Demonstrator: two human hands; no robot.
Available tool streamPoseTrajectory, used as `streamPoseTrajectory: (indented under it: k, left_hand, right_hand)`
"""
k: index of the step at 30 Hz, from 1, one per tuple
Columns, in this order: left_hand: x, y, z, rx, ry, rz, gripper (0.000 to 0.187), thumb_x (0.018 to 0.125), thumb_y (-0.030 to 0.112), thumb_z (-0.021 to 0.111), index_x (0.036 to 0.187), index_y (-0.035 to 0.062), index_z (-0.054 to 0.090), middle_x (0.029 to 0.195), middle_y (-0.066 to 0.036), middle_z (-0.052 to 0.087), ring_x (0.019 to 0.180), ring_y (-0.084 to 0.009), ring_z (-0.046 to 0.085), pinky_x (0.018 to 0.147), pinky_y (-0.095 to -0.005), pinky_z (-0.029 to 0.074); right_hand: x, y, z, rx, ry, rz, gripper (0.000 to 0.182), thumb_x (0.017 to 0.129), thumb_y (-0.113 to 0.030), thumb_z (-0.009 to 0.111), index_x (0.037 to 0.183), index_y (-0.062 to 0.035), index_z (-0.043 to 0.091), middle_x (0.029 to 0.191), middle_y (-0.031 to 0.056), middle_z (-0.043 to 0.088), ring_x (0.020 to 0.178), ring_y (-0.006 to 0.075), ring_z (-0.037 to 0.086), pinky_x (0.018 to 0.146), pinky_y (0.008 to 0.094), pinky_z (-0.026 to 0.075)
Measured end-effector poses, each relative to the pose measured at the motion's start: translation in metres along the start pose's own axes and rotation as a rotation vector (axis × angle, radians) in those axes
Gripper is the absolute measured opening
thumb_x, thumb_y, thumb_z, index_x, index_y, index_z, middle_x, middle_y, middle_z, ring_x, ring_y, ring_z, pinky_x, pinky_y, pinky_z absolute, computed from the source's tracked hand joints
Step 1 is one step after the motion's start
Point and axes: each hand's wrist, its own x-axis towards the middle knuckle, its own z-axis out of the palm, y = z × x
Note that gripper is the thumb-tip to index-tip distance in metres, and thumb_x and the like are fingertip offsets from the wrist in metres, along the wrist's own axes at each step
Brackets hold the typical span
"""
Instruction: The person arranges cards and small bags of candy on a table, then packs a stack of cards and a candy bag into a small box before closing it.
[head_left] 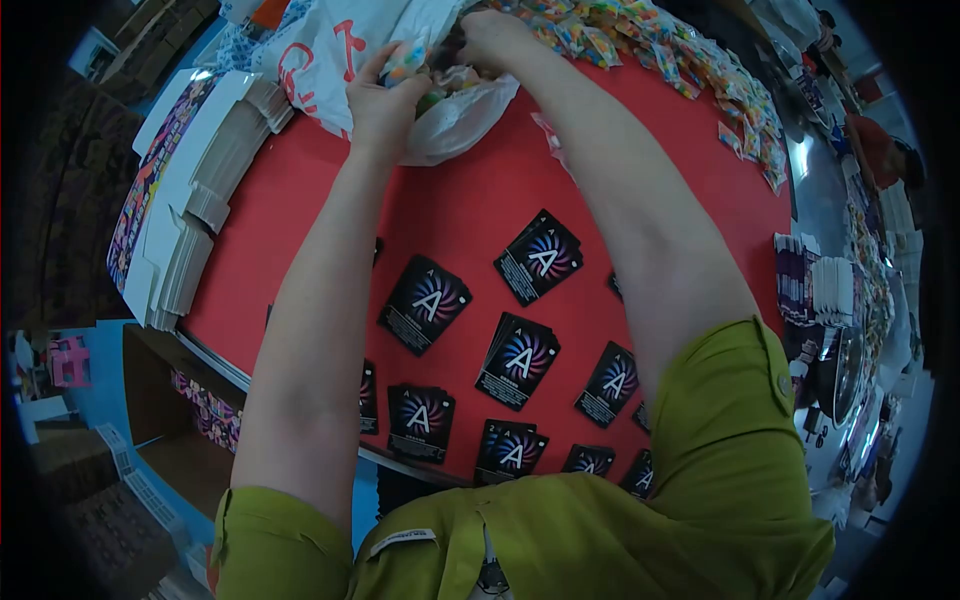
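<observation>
Your left hand [382, 112] is at the near left of the plastic bag's [465, 135] mouth, its thumb and fingers [372, 70] parted in a partly open curve, with a colourful packet [404, 62] held between them. Your right hand [497, 42] bends into the far right side of that mouth, knuckles up; its fingertips are blurred and partly hidden, so you cannot tell whether they pinch anything. More wrapped pieces lie in the bag between your two hands.

Both your arms stretch forward over the red desk [450, 210]. Your left forearm [325, 280] runs nearly straight up to the bag, while your right forearm [590, 130] slants inward from the right, bringing your hands near each other.

Loose packets [665, 60] spread along the desk's far right edge. Stacks of black cards [520, 360] lie between and below your arms, well apart from your hands. Flat white cartons [195, 215] stand along the left edge.
</observation>
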Motion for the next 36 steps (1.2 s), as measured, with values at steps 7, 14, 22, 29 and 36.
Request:
streamPoseTrajectory:
  k: [7,14,22,29,36]
  left_hand:
    - [0.001,-0.015,0.004,0.243,-0.041,0.176,0.045,0.07,0.004,0.068,0.114,-0.0003,0.058,0.099,-0.013,0.063,0.085,-0.0196,0.063,0.077,-0.0318,0.053]
    - [-0.011,-0.009,0.016,0.474,-0.045,0.553,0.038,0.077,0.012,0.066,0.113,0.0025,0.059,0.103,-0.009,0.062,0.09,-0.0211,0.062,0.076,-0.0316,0.051]
    - [-0.138,0.075,0.079,-0.659,-0.38,-0.304,0.028,0.085,0.013,0.058,0.111,0.003,0.056,0.1,-0.009,0.062,0.095,-0.023,0.061,0.077,-0.0356,0.051]
    - [-0.222,0.071,0.094,-0.774,-0.367,-0.762,0.029,0.085,0.029,0.06,0.106,0.0084,0.056,0.099,-0.006,0.06,0.092,-0.0211,0.059,0.083,-0.0368,0.049]
    - [-0.25,0.065,0.092,-0.623,-0.425,-0.886,0.035,0.08,0.029,0.065,0.105,0.0074,0.054,0.094,-0.007,0.059,0.089,-0.0214,0.059,0.08,-0.0431,0.046]
  right_hand:
    - [-0.113,0.086,-0.009,0.155,0.202,0.178,0.046,0.072,-0.033,0.068,0.111,-0.0085,0.063,0.079,0.013,0.068,0.067,0.0217,0.066,0.067,0.0347,0.053]
    - [-0.23,0.145,0.011,0.183,0.467,0.26,0.048,0.069,-0.029,0.07,0.112,-0.0096,0.062,0.092,0.0116,0.067,0.081,0.0254,0.066,0.066,0.0336,0.054]
    - [-0.31,0.063,-0.029,1.305,0.344,0.232,0.03,0.079,-0.019,0.069,0.104,-0.0034,0.062,0.079,0.0041,0.061,0.068,0.0119,0.059,0.051,0.0249,0.046]
    - [-0.342,0.006,0.004,0.522,0.441,0.069,0.042,0.085,-0.039,0.056,0.111,-0.0062,0.058,0.091,0.0149,0.056,0.083,0.0301,0.062,0.073,0.0362,0.051]
    - [-0.383,-0.003,-0.004,0.308,0.199,-0.006,0.043,0.083,-0.026,0.066,0.117,-0.0038,0.056,0.111,0.014,0.053,0.093,0.0253,0.058,0.073,0.0311,0.05]
